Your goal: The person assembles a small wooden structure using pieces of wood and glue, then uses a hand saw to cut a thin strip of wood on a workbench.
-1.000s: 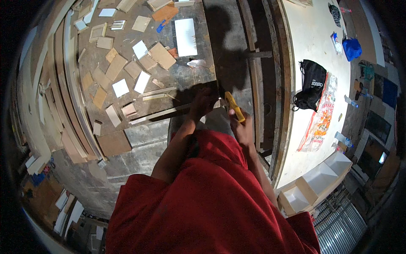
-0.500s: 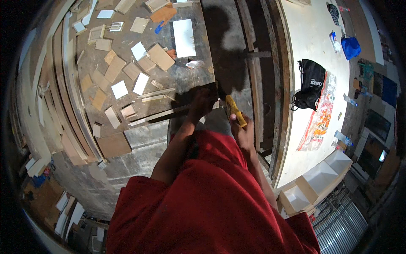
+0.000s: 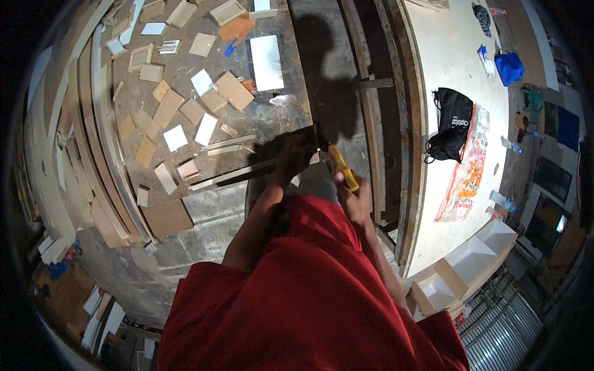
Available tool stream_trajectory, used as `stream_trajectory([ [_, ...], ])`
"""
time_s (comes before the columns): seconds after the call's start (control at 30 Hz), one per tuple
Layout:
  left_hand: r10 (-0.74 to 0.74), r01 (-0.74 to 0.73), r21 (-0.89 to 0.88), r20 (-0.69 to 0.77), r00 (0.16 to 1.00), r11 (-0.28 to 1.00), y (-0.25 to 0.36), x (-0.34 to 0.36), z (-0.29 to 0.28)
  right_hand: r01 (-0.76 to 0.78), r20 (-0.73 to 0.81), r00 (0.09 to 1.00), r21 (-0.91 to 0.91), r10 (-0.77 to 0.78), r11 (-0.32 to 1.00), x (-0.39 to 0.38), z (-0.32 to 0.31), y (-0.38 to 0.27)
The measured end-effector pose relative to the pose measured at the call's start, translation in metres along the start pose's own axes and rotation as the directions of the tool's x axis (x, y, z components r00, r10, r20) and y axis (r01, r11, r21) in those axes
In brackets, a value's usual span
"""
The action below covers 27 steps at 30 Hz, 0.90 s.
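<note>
My right hand (image 3: 357, 196) is closed around the yellow handle of a tool (image 3: 341, 167), just off the table's near right corner. The tool's dark working end is lost in shadow, so its kind is unclear. Beside it my left hand (image 3: 293, 159) is at that same corner, fingers curled in. What they hold is hidden by shadow. A long thin wooden strip (image 3: 232, 175) runs along the near table edge toward my left hand. Close by on the table are a few narrow sticks (image 3: 228, 146) and a crumpled clear plastic piece (image 3: 283, 100).
Wooden and white board pieces (image 3: 168, 109) are scattered over the dark table (image 3: 272, 117), with a white panel (image 3: 266, 63) farther back. Right of a gap with beams (image 3: 371, 117) stands a pale worktop (image 3: 427, 204) with a black drawstring bag (image 3: 453, 123). A compartmented box (image 3: 461, 266) sits lower right.
Both hands stay at the table corner, with the yellow handle still in my right hand. It has shifted slightly down and left, and the whole view has turned a little.
</note>
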State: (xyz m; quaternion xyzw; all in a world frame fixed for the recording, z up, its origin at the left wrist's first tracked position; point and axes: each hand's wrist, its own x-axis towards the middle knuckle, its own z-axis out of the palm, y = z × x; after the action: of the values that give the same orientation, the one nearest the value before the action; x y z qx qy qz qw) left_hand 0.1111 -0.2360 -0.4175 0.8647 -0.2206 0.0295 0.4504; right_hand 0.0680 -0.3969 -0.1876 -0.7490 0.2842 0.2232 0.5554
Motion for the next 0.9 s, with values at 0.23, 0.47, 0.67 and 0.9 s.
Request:
stream_trajectory([
  [0.23,-0.027,0.027,0.010,0.008,1.000,1.000,-0.003,-0.001,0.000,0.001,0.002,1.000,-0.019,-0.001,1.000,0.000,0.003,-0.009],
  [0.47,-0.123,0.123,0.002,0.080,0.989,0.992,0.005,-0.002,-0.002,-0.013,0.012,1.000,0.021,0.012,1.000,-0.004,-0.002,-0.007],
  [0.67,-0.163,0.164,-0.010,0.067,0.984,0.986,-0.001,-0.008,0.003,-0.003,0.020,1.000,-0.029,0.003,1.000,-0.003,0.000,-0.012],
  [0.9,-0.098,0.100,-0.012,0.089,0.991,0.995,-0.016,-0.003,0.012,0.017,0.003,1.000,-0.037,-0.017,0.999,-0.011,0.000,-0.031],
])
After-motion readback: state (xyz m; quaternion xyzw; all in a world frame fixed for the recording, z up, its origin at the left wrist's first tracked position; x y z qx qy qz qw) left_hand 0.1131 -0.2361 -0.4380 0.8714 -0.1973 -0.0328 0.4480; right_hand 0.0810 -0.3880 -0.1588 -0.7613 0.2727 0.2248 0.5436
